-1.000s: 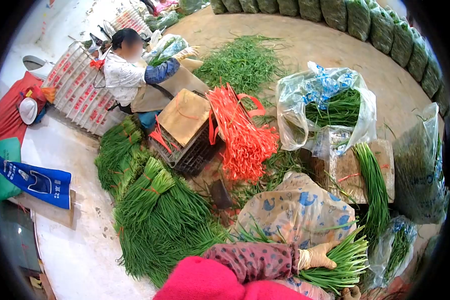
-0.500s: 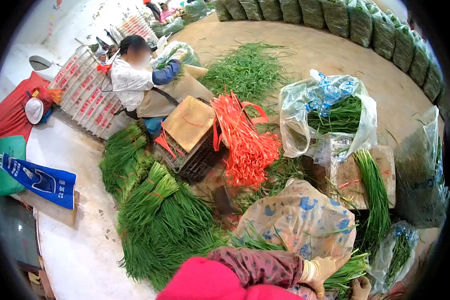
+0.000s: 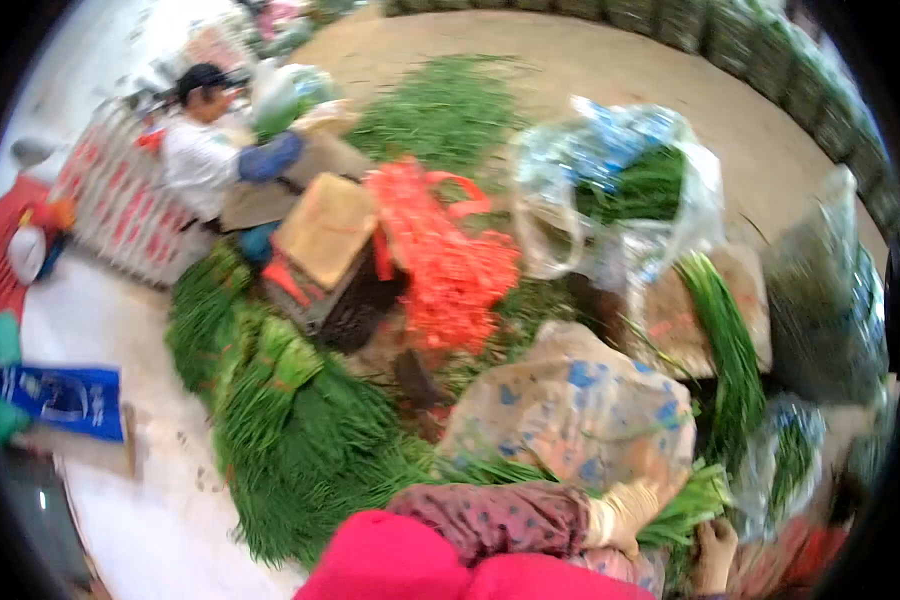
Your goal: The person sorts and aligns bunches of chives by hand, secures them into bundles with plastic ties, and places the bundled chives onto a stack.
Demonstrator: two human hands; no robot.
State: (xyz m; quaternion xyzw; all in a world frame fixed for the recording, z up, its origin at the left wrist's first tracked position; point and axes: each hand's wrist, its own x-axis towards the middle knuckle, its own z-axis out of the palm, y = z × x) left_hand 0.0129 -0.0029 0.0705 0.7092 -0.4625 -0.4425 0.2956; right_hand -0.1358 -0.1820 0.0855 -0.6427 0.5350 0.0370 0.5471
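Observation:
Seen from above, my left hand (image 3: 622, 517), in a pale glove below a dotted sleeve, is closed round a bunch of chives (image 3: 698, 498) whose light ends point right. The bunch lies over my lap, beside a patterned cloth (image 3: 570, 415) with blue prints. Just below the light stalk ends is my right hand (image 3: 715, 550), bare, its fingers curled in. What those fingers hold, if anything, is hidden. Another bundle of long chives (image 3: 725, 345) hangs over the edge of a worn board (image 3: 675, 320) ahead of my hands. The picture is blurred by motion.
Tied chives (image 3: 305, 450) are heaped at my left. Red ties (image 3: 445, 270) hang beside a crate topped with a wooden board (image 3: 325, 230). An open plastic bag (image 3: 540, 215) holds greens. A co-worker (image 3: 200, 160) sits by stacked white crates (image 3: 120, 190). Filled bags (image 3: 730, 45) line the back.
The whole view has shifted, so that things appear further left and higher, and it is now blurred. My left hand still grips the chives. The co-worker's arm reaches further forward.

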